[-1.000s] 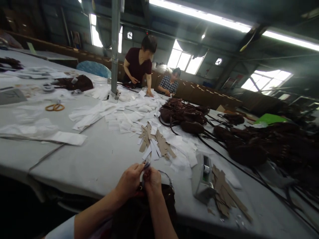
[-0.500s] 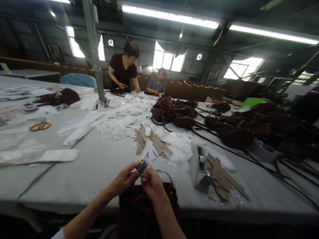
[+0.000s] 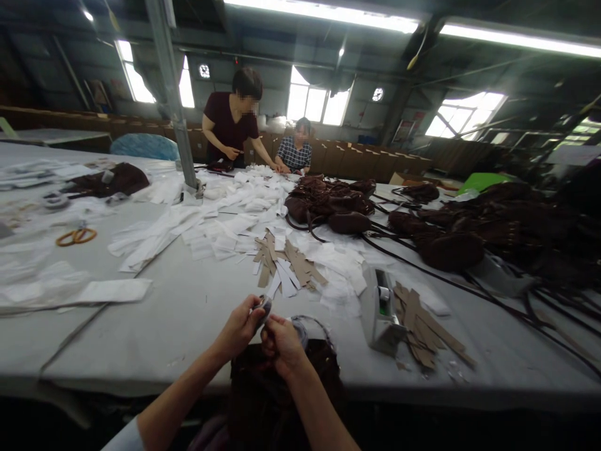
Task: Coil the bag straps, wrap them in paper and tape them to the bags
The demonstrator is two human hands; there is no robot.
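You are pinching a small grey piece [image 3: 265, 306], too blurred to identify, with both hands: your left hand [image 3: 238, 329] and right hand [image 3: 280, 342] are closing on it together, just above the dark brown fabric bag [image 3: 259, 389] at the near edge of the grey counter [image 3: 188, 319]. A grey tape dispenser [image 3: 378, 310] is sitting nearby on the right.

Strip lights [image 3: 328, 11] above windows [image 3: 314, 103], long grey table [image 3: 188, 326].

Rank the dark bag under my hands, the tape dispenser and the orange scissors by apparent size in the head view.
1. dark bag
2. tape dispenser
3. orange scissors, smallest, though farther from the camera.
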